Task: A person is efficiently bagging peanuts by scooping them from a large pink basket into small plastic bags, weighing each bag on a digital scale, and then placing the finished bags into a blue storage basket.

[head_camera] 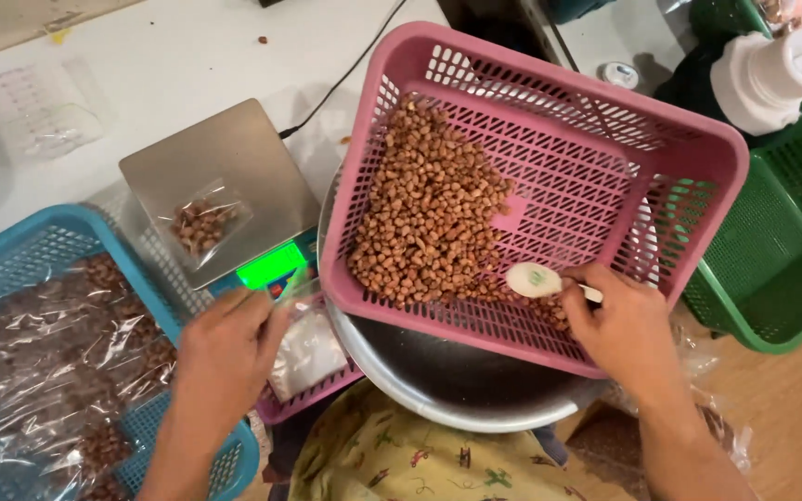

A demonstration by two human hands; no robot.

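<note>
Nearest the camera, the left hand [225, 357] lies palm down with its fingers curled loosely together, the fingertips touching the front edge of a digital scale [225, 186] beside its lit green display; whether it pinches anything cannot be told. Just right of that hand, and partly under it, a small pink basket [313, 394] holds a stack of clear empty bags [306, 354]. To the left of the left hand a blue basket [34, 243] is filled with clear bags packed with brown nuts. The right hand [626, 329] is closed around the handle of a white spoon [536, 279], whose bowl points leftward into the nuts [429, 223] heaped in the big pink basket [559, 111]. That basket is tilted, its near rim resting on a round metal bowl [457, 380] that sits between the two hands. Just beyond the left hand, on the scale's steel platter, lies a small clear bag [201, 223] holding a few nuts. To the right of the right hand stands a green basket [772, 250]. Farther off, past the green basket, a white plastic tool [772, 74] lies on its side, and a black cable [345, 70] runs from the scale across the white table [169, 56].
</note>
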